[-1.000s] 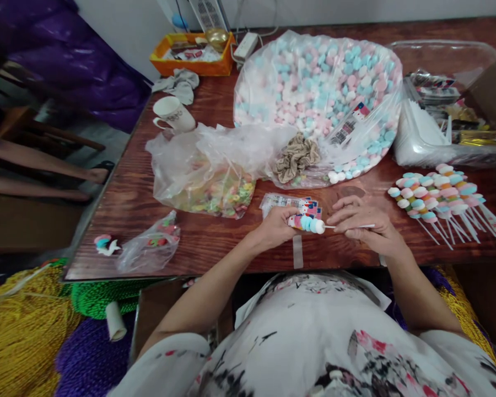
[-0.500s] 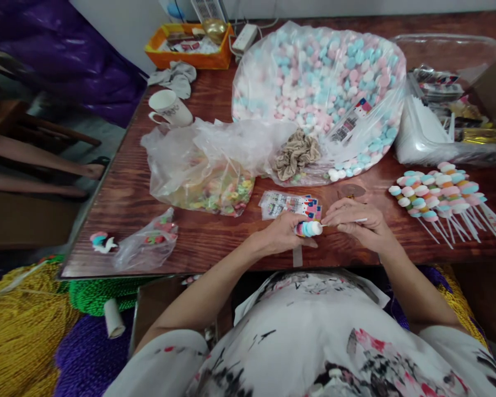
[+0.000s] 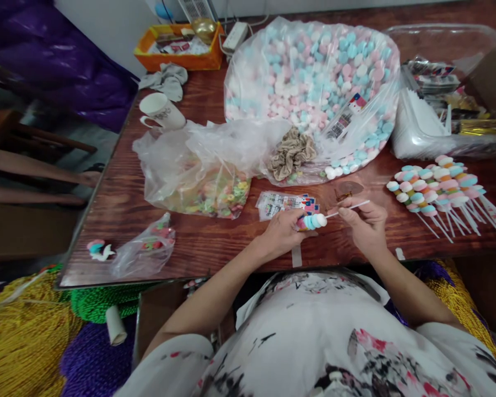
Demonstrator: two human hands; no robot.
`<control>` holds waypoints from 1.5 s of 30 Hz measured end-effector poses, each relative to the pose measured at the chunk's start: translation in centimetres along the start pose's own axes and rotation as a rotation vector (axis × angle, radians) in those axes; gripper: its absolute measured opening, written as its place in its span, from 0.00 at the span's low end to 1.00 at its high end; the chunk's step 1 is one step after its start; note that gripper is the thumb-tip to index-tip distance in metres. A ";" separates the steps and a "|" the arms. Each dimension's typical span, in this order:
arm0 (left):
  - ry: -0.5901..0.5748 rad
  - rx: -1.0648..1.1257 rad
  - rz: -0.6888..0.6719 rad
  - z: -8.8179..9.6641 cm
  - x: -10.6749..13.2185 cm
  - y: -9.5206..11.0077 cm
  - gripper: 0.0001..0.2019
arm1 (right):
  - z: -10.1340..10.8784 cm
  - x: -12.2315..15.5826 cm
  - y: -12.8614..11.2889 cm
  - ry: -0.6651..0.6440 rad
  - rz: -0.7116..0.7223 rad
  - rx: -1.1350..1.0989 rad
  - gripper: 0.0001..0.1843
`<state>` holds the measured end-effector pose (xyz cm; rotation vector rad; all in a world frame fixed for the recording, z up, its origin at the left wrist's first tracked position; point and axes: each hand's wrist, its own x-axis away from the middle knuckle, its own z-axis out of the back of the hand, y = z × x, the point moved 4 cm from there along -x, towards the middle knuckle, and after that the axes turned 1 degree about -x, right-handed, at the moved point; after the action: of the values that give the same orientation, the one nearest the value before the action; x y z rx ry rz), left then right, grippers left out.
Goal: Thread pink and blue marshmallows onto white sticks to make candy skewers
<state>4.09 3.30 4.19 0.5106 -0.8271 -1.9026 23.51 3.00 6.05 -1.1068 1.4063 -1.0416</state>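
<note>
My left hand [image 3: 283, 231] is closed around a short stack of pastel marshmallows [image 3: 313, 221] threaded on a thin white stick [image 3: 351, 208]. My right hand [image 3: 366, 223] pinches that stick near its free end, which slants up to the right. Both hands hover over the front edge of the wooden table [image 3: 215, 245]. Just behind my left hand lies a small printed packet [image 3: 283, 201]. A big clear bag of pink, blue and white marshmallows [image 3: 310, 82] fills the table's back.
Finished marshmallow skewers [image 3: 436, 193] lie at the right. A clear bag of colourful candy [image 3: 202, 179], a beige scrunchie [image 3: 291, 154], a white mug [image 3: 161, 110], an orange tray [image 3: 176, 47] and a plastic tub [image 3: 450, 105] also stand here. Yellow and purple cord bundles [image 3: 28, 331] lie below left.
My right hand lifted and drew back along the stick, tilting its free end upward. The marshmallow stack stayed in my left hand. The view shifted slightly.
</note>
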 end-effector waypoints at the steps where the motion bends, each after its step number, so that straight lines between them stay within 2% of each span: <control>1: -0.007 0.049 0.013 -0.1 0.0 -0.1 0.13 | -0.2 0.2 -0.3 -0.032 0.017 0.025 0.03; 5: -0.073 0.226 0.050 -0.6 0.0 -0.3 0.15 | -1.2 0.6 -1.2 -0.226 0.128 0.060 0.09; 7: -0.110 0.283 0.063 -0.9 0.1 -0.2 0.15 | -1.5 0.5 -1.4 -0.281 0.191 0.048 0.10; 9: -0.115 0.296 0.076 -1.0 0.2 -0.2 0.17 | -1.5 0.1 -1.3 -0.235 0.200 0.045 0.08; 12: -0.063 0.247 0.069 -1.0 0.5 0.0 0.27 | -1.0 -0.4 -0.8 -0.058 0.176 -0.007 0.06; 14: -0.028 0.209 0.046 -0.9 0.6 0.2 0.31 | -0.8 -0.6 -0.5 -0.005 0.191 -0.037 0.04; 16: -0.008 0.180 0.043 -0.9 0.9 0.3 0.29 | -0.8 -0.6 -0.3 -0.011 0.221 -0.004 0.04; 19: -0.030 0.147 0.094 -1.0 1.2 0.2 0.17 | -0.5 -0.6 -0.4 0.013 0.268 0.079 0.05; 22: -0.126 0.265 0.129 -1.1 1.3 0.4 0.11 | -0.2 -0.8 -0.5 0.020 0.256 0.109 0.04; 24: -0.193 0.438 0.147 -1.1 1.2 0.7 0.12 | -0.4 -1.1 -0.2 -0.084 0.174 0.065 0.03; 27: -0.299 0.678 0.215 -1.1 1.0 1.3 0.12 | -1.1 -1.5 0.3 -0.292 0.003 -0.143 0.01; 29: -0.381 0.784 0.263 -1.1 1.0 1.8 0.13 | -1.2 -1.8 0.2 -0.351 -0.060 -0.266 0.03; 32: -0.534 0.867 0.319 -1.4 1.3 2.5 0.17 | -1.0 -2.3 -0.5 -0.394 -0.075 -0.324 0.06; 36: -0.700 0.905 0.367 -1.8 1.6 3.3 0.20 | -1.1 -2.6 -1.3 -0.472 -0.083 -0.246 0.08; 38: -0.691 0.939 0.410 -1.7 1.4 3.4 0.22 | -1.5 -2.5 -1.3 -0.493 -0.081 -0.198 0.05; 40: -0.630 0.956 0.430 -1.4 0.9 3.5 0.23 | -2.2 -2.0 -1.1 -0.506 -0.088 -0.180 0.02; 42: -0.586 0.931 0.414 -1.2 0.4 3.6 0.22 | -2.8 -1.5 -0.7 -0.513 -0.095 -0.154 0.03; 45: -0.509 0.868 0.364 -0.7 -0.1 3.5 0.22 | -3.1 -0.9 -0.4 -0.519 -0.005 -0.029 0.05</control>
<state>6.71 2.15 6.29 0.3347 -1.9593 -1.2718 20.54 3.90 6.97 -1.2886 1.0029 -0.6696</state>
